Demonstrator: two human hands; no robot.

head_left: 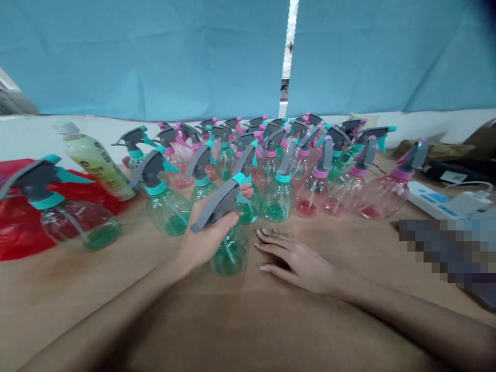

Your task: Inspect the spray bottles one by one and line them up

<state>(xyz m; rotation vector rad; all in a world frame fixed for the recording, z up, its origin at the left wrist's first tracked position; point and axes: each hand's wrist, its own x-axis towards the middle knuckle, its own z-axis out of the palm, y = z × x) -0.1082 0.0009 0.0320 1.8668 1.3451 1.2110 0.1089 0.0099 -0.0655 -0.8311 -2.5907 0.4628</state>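
My left hand (207, 232) is wrapped round the neck of a green spray bottle (231, 256), just under its grey head with a turquoise nozzle. The bottle is upright at the front of the group, and its neck is hidden by my fingers. To its right, my right hand (300, 258) lies palm down on the table (194, 325), fingers apart, touching no bottle. Behind both hands stand several more spray bottles, among them a green one with a turquoise collar (278, 199) and a pink one with a pink collar (312, 194).
At the left, a green spray bottle (81, 230) stands before a red plastic bag (19, 227) and a tilted labelled bottle (96, 160). A white power strip (434, 200) with a plugged-in adapter and a partly pixelated dark object (437, 253) lie at the right. A blue cloth (155, 62) hangs behind.
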